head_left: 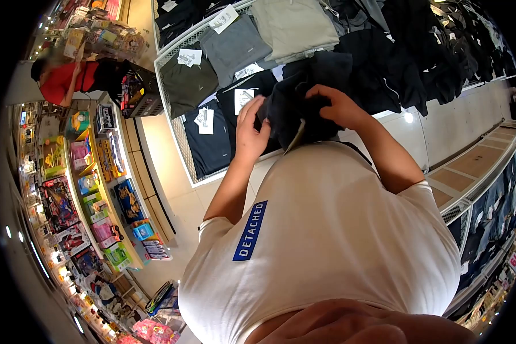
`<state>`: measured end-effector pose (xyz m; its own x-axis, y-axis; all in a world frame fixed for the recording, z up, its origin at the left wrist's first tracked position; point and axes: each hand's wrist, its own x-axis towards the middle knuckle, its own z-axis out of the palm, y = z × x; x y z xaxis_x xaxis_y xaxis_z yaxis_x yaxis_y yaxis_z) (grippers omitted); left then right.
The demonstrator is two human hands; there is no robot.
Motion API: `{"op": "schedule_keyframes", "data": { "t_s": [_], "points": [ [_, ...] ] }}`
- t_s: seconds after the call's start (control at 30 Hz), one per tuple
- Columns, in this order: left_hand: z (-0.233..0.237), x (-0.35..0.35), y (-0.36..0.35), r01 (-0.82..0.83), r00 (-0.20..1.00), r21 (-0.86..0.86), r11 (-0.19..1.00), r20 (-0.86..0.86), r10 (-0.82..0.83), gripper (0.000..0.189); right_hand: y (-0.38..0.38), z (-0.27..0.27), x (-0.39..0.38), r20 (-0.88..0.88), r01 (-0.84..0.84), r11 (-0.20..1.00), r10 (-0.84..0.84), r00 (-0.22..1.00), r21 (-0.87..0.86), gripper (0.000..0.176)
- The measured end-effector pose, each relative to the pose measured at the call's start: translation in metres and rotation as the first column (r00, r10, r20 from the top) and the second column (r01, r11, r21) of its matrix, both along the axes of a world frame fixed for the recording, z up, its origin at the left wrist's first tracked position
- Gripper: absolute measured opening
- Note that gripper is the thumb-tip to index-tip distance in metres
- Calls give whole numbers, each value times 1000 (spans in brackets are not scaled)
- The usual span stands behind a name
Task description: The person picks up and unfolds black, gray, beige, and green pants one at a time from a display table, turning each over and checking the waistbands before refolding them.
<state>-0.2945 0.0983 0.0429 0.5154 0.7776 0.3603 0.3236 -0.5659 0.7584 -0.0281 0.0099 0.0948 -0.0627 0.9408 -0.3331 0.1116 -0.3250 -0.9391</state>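
Observation:
A dark folded garment is bunched up in front of my chest at the edge of the display table, with a pale label or tag hanging at its lower edge. My right hand has its fingers bent around the garment's right side. On the other side, my left hand is held upright with fingers stretched out, the thumb right at the cloth. Just beyond the left fingers lies a folded black garment with a white tag. Another dark folded piece with tags lies to its left.
The white mesh-edged table bears folded grey, olive and beige garments, with more black clothes at right. Toy shelves stand left. A person in red is beside a black basket. Jeans hang right.

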Motion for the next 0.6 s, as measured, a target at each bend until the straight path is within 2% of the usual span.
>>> {"op": "schedule_keyframes", "data": {
  "t_s": [0.03,0.1,0.13,0.17,0.23,0.27,0.3,0.33,0.37,0.4,0.43,0.47,0.5,0.53,0.57,0.6],
  "points": [
    [14,5,3,0,1000,2,1000,3,0,58,1,0,0,3,0,1000,0,1000,2,43],
    [36,17,12,214,973,212,954,-133,-188,60,5,-1,0,176,-138,984,116,977,116,41],
    [41,21,17,312,935,253,916,-253,-249,58,8,-2,1,179,-142,983,119,977,118,41],
    [38,24,19,308,936,256,916,-252,-245,58,12,-3,4,188,-84,988,59,980,129,42],
    [28,28,22,386,857,103,917,-407,-316,54,19,-13,11,200,-28,989,-2,980,144,44],
    [21,28,22,332,876,138,933,-411,-251,47,23,-26,16,93,147,965,-171,981,219,41],
    [10,25,21,336,877,143,931,-408,-254,47,24,-33,20,-26,324,906,-330,944,271,38],
    [-1,20,20,301,876,62,951,-412,-251,43,24,-30,22,-103,427,889,-415,904,163,36],
    [-12,16,19,266,874,-20,964,-417,-250,39,23,-32,24,-101,434,886,-422,901,163,36],
    [-13,14,15,268,898,0,964,-364,-249,29,24,-36,27,-234,533,837,-498,835,123,36],
    [-14,11,13,278,896,2,961,-362,-258,29,24,-42,31,-359,622,779,-562,745,71,36],
    [-14,7,11,266,920,-16,964,-296,-259,25,25,-52,38,-358,630,773,-570,740,73,36],
    [-14,5,7,253,940,-38,967,-228,-255,22,26,-66,47,-406,650,760,-596,692,-7,37],
    [-11,6,3,168,977,48,985,-144,-160,17,25,-79,54,-450,661,745,-622,641,-88,38],
    [-7,6,-1,171,976,48,984,-145,-163,17,23,-93,59,-451,663,743,-624,639,-89,38],
    [1,7,-6,61,995,-75,995,-79,-67,15,21,-100,60,-210,658,751,-636,742,53,39]
  ]
}}
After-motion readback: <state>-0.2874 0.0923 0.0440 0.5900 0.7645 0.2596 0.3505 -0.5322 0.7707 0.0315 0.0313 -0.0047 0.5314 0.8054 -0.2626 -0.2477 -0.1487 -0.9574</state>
